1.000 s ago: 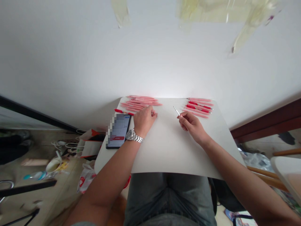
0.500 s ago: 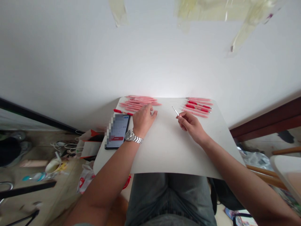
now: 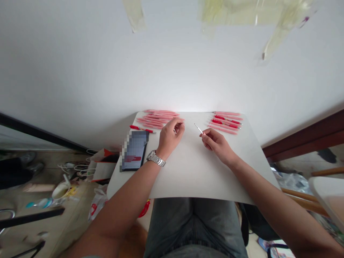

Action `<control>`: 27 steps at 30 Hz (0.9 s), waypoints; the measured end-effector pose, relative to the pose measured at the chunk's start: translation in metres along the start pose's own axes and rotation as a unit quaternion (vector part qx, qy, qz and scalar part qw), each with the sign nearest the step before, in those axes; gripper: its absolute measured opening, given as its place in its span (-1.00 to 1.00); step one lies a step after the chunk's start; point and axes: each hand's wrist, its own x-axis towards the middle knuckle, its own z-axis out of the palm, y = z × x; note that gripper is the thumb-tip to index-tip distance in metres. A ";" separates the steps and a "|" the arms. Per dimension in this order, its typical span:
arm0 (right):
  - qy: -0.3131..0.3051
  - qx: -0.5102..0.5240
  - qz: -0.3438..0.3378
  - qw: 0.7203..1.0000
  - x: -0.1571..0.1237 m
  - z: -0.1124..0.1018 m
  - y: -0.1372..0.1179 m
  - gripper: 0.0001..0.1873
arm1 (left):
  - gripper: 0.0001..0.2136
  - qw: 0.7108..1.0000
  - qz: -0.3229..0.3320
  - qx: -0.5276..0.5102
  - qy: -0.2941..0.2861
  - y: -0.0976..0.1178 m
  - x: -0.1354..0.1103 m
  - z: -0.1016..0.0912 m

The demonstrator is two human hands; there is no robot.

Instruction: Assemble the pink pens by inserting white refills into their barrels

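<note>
My right hand (image 3: 215, 140) pinches a thin white stick with a narrow metal-like tip, which looks like a pen refill (image 3: 198, 128); the tip points up and left. Across from it, my left hand (image 3: 171, 134), with a silver watch (image 3: 156, 158) on the wrist, has thumb and fingertips brought together. Whatever lies between those fingertips is too small to make out. Just behind the left hand is a pile of slim pink pen-like sticks (image 3: 154, 120). A red pen (image 3: 141, 129) lies beside that pile. Beyond the right hand, several more pink sticks (image 3: 223, 130) lie with red-gripped pens (image 3: 227, 122).
A phone (image 3: 135, 150) with a partly blurred screen lies at the left of the white table (image 3: 193, 175). The table's back edge meets a white wall (image 3: 177, 71). Bags (image 3: 100, 166), a cup (image 3: 61, 190) and a bottle (image 3: 43, 203) are on the floor at left.
My left hand has moved right, away from the red pen, and its thumb and fingers have closed together. My right hand holds the refill almost still, shifted slightly left.
</note>
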 end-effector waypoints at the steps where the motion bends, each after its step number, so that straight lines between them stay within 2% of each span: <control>1: 0.001 -0.001 0.000 1.000 0.000 0.000 0.000 -0.60 | -0.80 1.000 -0.002 0.006 0.001 0.000 0.000 0.000; 10: -0.006 0.002 0.000 1.000 0.001 -0.001 0.005 -0.60 | -0.79 0.999 0.019 0.029 0.010 -0.007 0.001 -0.003; 14: -0.010 0.001 0.000 1.000 0.001 -0.001 0.006 -0.61 | -0.81 0.994 -0.026 -0.102 -0.001 -0.009 0.003 -0.001; 19: -0.034 -0.001 0.006 0.999 -0.001 0.002 0.005 -0.61 | -0.75 0.949 -0.106 -0.298 -0.017 -0.005 0.000 0.008; 27: -0.054 -0.005 0.000 0.999 -0.002 0.003 0.005 -0.59 | -0.71 0.910 -0.128 -0.382 -0.093 0.005 -0.010 0.015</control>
